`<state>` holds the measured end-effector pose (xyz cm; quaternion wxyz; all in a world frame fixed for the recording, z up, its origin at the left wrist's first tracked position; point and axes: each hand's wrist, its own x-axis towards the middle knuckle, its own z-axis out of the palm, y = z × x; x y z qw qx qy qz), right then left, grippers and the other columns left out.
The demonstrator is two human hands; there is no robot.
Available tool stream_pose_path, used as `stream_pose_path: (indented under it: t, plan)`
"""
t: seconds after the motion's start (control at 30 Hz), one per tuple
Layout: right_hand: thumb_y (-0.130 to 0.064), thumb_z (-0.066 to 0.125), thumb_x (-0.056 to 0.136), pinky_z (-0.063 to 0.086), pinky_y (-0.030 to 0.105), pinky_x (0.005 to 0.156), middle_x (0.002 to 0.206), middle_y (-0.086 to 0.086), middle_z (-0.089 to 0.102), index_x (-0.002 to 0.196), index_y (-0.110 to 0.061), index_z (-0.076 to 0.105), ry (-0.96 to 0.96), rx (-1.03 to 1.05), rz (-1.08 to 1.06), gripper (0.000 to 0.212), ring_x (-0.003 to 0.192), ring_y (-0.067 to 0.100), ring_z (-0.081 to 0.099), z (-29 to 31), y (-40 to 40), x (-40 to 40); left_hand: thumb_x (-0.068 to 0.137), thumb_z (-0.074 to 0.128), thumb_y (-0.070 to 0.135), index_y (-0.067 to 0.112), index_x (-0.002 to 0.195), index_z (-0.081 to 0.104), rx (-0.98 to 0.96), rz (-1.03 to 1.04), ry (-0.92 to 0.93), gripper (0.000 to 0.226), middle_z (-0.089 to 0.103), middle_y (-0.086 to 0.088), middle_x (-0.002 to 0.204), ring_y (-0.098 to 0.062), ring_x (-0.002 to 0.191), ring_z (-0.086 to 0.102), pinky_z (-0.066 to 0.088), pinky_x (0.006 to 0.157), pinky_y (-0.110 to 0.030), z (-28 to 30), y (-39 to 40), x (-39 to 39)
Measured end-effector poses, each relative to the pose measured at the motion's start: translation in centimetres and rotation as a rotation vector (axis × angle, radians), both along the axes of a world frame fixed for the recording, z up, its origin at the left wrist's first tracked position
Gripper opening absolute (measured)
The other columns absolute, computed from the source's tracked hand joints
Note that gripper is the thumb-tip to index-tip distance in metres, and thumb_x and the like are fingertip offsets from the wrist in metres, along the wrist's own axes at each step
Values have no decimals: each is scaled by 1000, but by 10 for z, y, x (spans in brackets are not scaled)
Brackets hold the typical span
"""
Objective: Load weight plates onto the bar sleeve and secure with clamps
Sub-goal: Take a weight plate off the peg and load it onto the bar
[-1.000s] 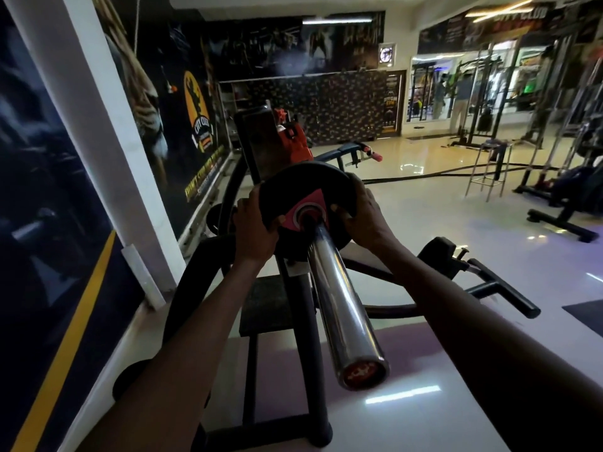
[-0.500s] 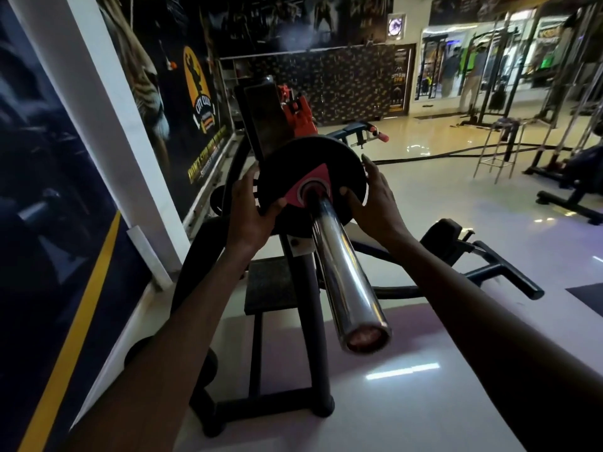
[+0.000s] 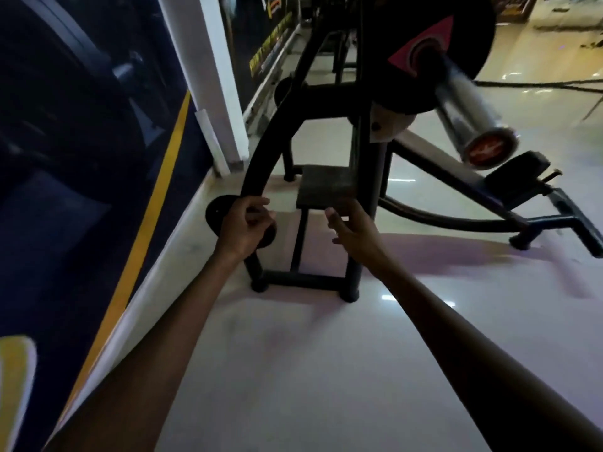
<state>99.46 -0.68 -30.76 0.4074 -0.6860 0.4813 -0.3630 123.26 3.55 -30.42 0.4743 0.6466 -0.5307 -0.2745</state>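
one black round weight plate w/ pink triangular label (image 3: 456, 44) sits on the chrome bar sleeve (image 3: 470, 109), far in toward the machine; most of the sleeve is bare out to its red end cap (image 3: 489, 151). no clamp visible anywhere in view.

next item looks like the small black disc plate (image 3: 222, 216), stored low at the foot of the black curved steel frame (image 3: 261, 151), near the floor by the wall. left hand (image 3: 243, 226) is over it, fingers curled at its upper edge; cannot tell if they actually grip the plate or the frame tube in front. right hand (image 3: 354, 226) hovers just beside, fingers loose, holding nothing, apart from the disc.

step in hand, my read: pick up 2nd plate. how i'd do it well: get left fingers fully round the rim, not the tube; bring right hand to the opposite edge before lifting; pull straight off whatever peg holds it (peg hidden). carry w/ both hands, line the hole square w/ the end cap, slide till flush against the first plate. risk: one-handed lift, plate tips or drops on the glossy white tile floor (image 3: 326, 370).
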Motion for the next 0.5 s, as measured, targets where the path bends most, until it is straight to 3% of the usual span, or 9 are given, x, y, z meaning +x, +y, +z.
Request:
stream_pose_path:
  t: [0.07, 0.13, 0.2, 0.3, 0.43, 0.5]
  plan:
    - [-44, 53, 103, 61, 50, 87, 113, 0, 65, 135, -16, 52, 3, 77, 43, 43, 104, 19, 68, -12, 18, 39, 94, 73, 18, 16, 116, 67, 63, 49, 46, 23, 70, -2, 115, -18, 108, 69, 58, 96, -47, -17, 23, 33]
    - [-37, 52, 105, 60, 56, 85, 114, 5, 64, 135, -12, 51, -12, 128, 63, 40, 104, 33, 68, -23, 29, 82, 94, 73, 23, 26, 108, 69, 121, 102, 59, 16, 70, 3, 112, -20, 107, 69, 56, 99, -47, -31, 40, 69]
    - [-32, 51, 106, 61, 53, 82, 112, 4, 63, 132, -8, 52, -12, 142, 72, 35, 103, 37, 68, -35, 36, 123, 91, 74, 26, 32, 100, 69, 161, 125, 89, 12, 70, 9, 108, -19, 104, 71, 57, 97, -50, -47, 51, 106]
    - [-35, 52, 105, 60, 48, 87, 113, 2, 65, 133, -12, 53, 31, 155, 56, 36, 96, 26, 70, -54, 39, 176, 82, 72, 32, 31, 103, 70, 235, 137, 129, 21, 71, 12, 105, -18, 101, 71, 58, 95, -53, -72, 57, 157]
    - [-37, 54, 104, 58, 48, 94, 111, 0, 65, 127, -18, 55, 44, 213, 36, 30, 101, 19, 67, -86, 33, 230, 89, 71, 29, 31, 106, 68, 289, 106, 106, 17, 70, 11, 108, -18, 102, 70, 57, 96, -51, -100, 48, 214]
    - [-35, 54, 104, 58, 38, 86, 112, 2, 65, 128, -17, 55, 56, 244, 18, 30, 102, 21, 65, -101, 26, 246, 87, 70, 33, 26, 111, 68, 317, 100, 99, 24, 69, 9, 109, -20, 105, 69, 57, 97, -51, -110, 38, 235]
